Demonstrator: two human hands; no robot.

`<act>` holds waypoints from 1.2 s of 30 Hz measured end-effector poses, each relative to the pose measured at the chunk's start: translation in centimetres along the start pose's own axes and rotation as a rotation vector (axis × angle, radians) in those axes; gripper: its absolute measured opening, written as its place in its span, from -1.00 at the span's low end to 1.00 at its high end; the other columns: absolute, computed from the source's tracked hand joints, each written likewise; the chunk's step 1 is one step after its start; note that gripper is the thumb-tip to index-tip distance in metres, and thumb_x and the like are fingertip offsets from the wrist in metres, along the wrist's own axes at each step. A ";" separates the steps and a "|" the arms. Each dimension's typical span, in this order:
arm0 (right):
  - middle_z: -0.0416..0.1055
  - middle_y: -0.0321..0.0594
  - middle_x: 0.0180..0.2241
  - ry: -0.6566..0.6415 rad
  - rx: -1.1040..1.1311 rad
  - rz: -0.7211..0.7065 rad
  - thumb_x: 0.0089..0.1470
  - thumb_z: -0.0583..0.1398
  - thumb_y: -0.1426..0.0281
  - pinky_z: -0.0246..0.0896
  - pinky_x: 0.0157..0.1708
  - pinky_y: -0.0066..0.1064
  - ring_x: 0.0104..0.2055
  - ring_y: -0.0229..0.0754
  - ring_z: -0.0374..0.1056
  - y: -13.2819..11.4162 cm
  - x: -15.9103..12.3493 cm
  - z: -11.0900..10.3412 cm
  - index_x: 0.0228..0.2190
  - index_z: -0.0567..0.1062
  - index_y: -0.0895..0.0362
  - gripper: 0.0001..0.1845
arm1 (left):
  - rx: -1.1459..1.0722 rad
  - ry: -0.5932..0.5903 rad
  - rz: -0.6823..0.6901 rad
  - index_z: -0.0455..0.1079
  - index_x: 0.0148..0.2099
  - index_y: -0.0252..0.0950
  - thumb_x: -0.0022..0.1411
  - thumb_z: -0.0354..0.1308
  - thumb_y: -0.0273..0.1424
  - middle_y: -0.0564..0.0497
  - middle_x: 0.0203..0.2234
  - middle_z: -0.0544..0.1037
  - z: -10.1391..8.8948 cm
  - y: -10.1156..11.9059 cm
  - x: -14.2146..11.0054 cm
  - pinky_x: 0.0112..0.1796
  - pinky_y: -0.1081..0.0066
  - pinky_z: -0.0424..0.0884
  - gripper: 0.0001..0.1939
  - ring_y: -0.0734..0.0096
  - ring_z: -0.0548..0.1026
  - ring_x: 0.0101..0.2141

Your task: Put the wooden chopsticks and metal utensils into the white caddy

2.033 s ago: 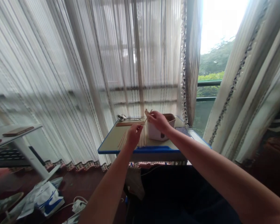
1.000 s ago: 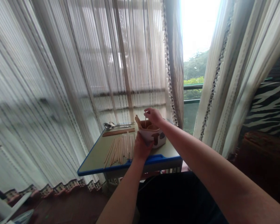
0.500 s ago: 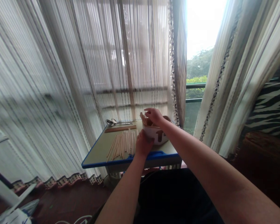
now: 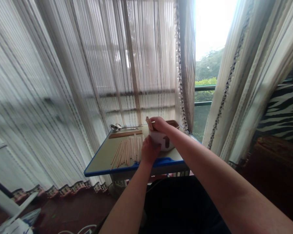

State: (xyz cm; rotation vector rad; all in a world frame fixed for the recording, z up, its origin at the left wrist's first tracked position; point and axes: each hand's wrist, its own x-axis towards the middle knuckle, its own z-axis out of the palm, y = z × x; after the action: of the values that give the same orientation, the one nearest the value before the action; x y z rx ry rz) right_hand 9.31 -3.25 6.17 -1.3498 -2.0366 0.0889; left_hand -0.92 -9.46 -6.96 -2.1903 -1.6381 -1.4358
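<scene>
A white storage bin (image 4: 158, 139) with a brown inside and a brown print stands at the right of the small table. My left hand (image 4: 150, 151) is pressed around its near left side, steadying it. Wooden chopsticks (image 4: 149, 124) stick up out of the bin's left end. Over the rim, my right hand (image 4: 159, 123) is curled around these chopsticks; its fingertips are partly hidden. More pale chopsticks (image 4: 125, 152) lie fanned out on the table, left of my left hand. Behind them lies a row of darker brown chopsticks (image 4: 125, 134).
Metal ladles (image 4: 116, 127) with long handles lie at the table's back left. The table (image 4: 100, 164) has a blue edge. Sheer curtains (image 4: 107, 65) hang right behind it. A white cable (image 4: 85, 228) is on the floor.
My right hand has lowered into the bin, and its raised fingers have curled in by the upright chopsticks. My left hand stays on the bin.
</scene>
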 end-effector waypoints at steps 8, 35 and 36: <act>0.52 -0.21 -0.40 -0.020 -0.030 0.011 -0.05 0.18 0.45 0.17 -0.34 -0.46 -0.35 -0.22 0.37 -0.1 0.7 -0.6 -0.40 0.57 0.10 -0.83 | -0.006 -0.014 -0.004 0.02 0.19 -0.40 0.06 0.15 -0.25 -0.31 -0.04 0.33 0.0 0.0 0.0 -0.06 0.15 0.31 -0.29 0.01 0.33 0.00; 0.45 -0.12 -0.24 0.350 0.060 -0.050 0.03 0.05 0.45 0.17 -0.10 -0.31 -0.18 -0.15 0.33 0.2 -2.4 -1.6 -0.30 0.51 0.14 -0.74 | -0.057 -0.019 -0.029 0.04 0.16 -0.40 0.07 0.16 -0.27 -0.28 -0.04 0.33 -0.3 -0.2 -0.1 -0.03 0.19 0.28 -0.33 0.07 0.33 -0.02; 0.43 -0.11 -0.23 0.455 0.072 -0.067 0.05 0.03 0.44 0.17 -0.10 -0.30 -0.18 -0.15 0.31 0.2 -3.4 -1.5 -0.27 0.49 0.14 -0.73 | -0.100 0.026 -0.004 0.04 0.16 -0.39 0.08 0.14 -0.31 -0.28 -0.03 0.32 -0.5 -0.1 -0.1 -0.04 0.21 0.29 -0.36 0.11 0.34 -0.02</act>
State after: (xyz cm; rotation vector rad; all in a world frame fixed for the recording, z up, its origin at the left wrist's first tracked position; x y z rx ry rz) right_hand 11.07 -6.48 5.51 -1.1335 -1.6749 -0.1603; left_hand -1.37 -9.74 -6.79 -2.2105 -1.5973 -1.5733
